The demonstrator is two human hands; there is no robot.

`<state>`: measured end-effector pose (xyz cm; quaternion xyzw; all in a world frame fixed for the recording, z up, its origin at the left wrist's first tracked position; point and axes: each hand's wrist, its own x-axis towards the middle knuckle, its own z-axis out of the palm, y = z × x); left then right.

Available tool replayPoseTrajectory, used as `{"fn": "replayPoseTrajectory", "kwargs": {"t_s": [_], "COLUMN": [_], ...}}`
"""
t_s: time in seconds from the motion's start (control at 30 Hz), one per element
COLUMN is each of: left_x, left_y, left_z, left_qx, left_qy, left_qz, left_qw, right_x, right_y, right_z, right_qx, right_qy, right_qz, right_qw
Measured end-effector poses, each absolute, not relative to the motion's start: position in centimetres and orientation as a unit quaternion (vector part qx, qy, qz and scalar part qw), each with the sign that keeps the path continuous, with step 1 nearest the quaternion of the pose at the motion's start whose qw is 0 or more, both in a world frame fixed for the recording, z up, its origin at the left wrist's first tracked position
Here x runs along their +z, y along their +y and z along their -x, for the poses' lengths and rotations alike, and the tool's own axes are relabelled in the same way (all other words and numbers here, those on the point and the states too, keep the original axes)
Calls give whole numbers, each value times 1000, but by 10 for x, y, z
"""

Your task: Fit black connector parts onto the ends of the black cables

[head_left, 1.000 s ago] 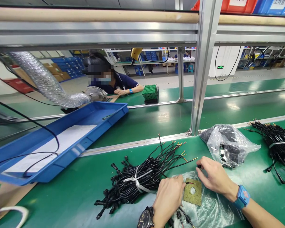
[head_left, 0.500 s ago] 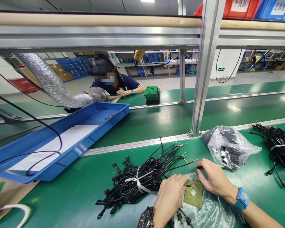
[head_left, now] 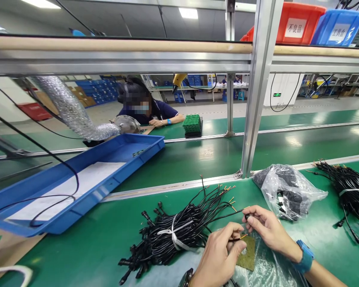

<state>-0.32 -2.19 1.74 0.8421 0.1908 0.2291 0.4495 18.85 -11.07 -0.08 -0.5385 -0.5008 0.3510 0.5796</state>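
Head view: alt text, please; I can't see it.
The left hand holds a thin black cable near a square sponge; the right hand pinches a small black part. Nearby lie a tied black cable bundle and a clear plastic bag.

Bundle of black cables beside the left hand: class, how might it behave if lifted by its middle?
The black cable bundle would probably droop at both ends, since its white tie grips only the middle. It seems unlikely to roll, as the connectors splay outward, though they might snag.
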Motion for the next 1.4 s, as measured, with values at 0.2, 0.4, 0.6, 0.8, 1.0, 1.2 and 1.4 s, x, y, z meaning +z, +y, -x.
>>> {"fn": "replayPoseTrajectory", "kwargs": {"t_s": [0.2, 0.4, 0.6, 0.8, 1.0, 1.2, 1.4], "left_x": [19, 16, 13, 13, 18, 21, 10], "left_y": [-24, -25, -22, -22, -19, -5, -5], "left_z": [0, -2, -3, -3, 2, 8, 2], "left_qx": [329, 340, 325, 315, 259, 196, 228], "left_qy": [192, 208, 215, 219, 227, 227, 227], "left_qz": [-830, -809, -813, -829, -856, -861, -862], "left_qw": [409, 431, 432, 408, 386, 412, 392], "right_x": [1, 2, 1, 3, 18, 13, 5], "right_y": [-112, -116, -116, -117, -118, -119, -120], "right_z": [-185, -179, -177, -176, -176, -179, -175], "right_qx": [432, 466, 477, 430, 280, 255, 246], "right_qy": [-474, -478, -473, -503, -618, -609, -623], "right_qz": [476, 465, 463, 498, 540, 583, 568], "right_qw": [602, 582, 578, 561, 499, 474, 478]}}
